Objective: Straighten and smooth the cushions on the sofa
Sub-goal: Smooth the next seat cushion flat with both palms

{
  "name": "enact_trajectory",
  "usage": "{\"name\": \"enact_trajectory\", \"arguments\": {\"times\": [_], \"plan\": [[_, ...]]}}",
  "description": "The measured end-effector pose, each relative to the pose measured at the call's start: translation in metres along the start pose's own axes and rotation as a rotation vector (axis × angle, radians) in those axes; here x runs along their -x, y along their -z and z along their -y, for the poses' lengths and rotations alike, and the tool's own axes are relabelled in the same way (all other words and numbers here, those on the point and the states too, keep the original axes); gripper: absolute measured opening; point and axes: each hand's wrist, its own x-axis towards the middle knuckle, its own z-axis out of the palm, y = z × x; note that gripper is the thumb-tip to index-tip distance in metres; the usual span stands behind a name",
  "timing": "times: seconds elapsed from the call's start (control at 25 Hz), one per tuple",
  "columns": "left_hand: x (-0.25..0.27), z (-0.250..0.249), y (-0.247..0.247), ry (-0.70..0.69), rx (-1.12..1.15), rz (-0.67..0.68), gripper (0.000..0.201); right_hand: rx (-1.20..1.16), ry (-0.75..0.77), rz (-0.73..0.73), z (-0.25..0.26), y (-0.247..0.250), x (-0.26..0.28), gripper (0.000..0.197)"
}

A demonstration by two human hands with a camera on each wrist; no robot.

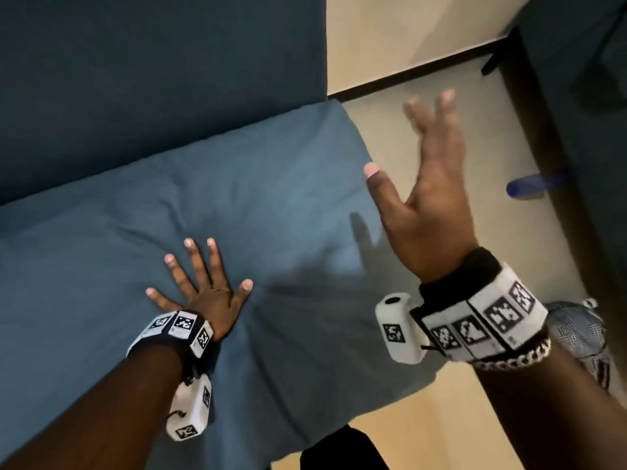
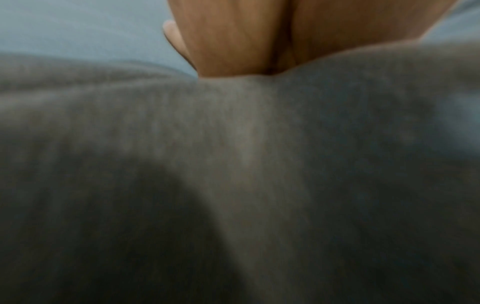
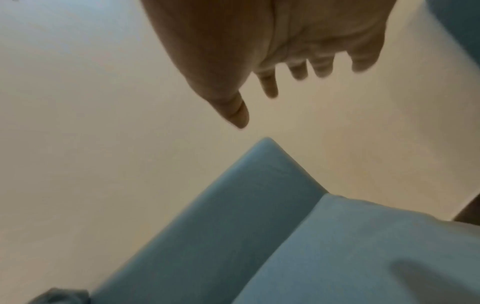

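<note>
A blue seat cushion (image 1: pixel 237 205) fills the middle of the head view, with the darker back cushion (image 1: pixel 152 69) upright behind it. My left hand (image 1: pixel 200 286) presses flat on the seat cushion with fingers spread, denting the fabric into creases. In the left wrist view the palm (image 2: pixel 246 37) sinks into blurred grey-blue fabric (image 2: pixel 233 164). My right hand (image 1: pixel 427 184) is raised in the air above the cushion's right end, fingers straight and spread, holding nothing. The right wrist view shows those fingers (image 3: pixel 270 86) over the back cushion (image 3: pixel 221 226) and seat cushion (image 3: pixel 363 246).
Beige floor (image 1: pixel 424 418) lies to the right of the sofa, with a cream wall (image 1: pixel 407 28) and dark skirting behind. A dark blue piece of furniture (image 1: pixel 583 79) stands at the far right, and a blue object (image 1: pixel 529 188) lies on the floor near it.
</note>
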Motion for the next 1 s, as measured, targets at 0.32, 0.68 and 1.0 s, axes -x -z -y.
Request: {"name": "enact_trajectory", "arguments": {"times": [0.32,0.68,1.0], "plan": [[-0.003,0.001,-0.008,-0.039,-0.001,-0.105,0.09,0.529,-0.06,0.766,-0.037,-0.079,0.065,0.077],[0.017,0.015,-0.01,-0.147,0.067,-0.155,0.093,0.672,0.059,0.504,0.018,-0.09,0.151,0.076],[0.04,0.034,-0.005,-0.282,0.154,-0.236,0.089,0.15,0.096,0.005,0.087,-0.013,0.162,0.065]]}}
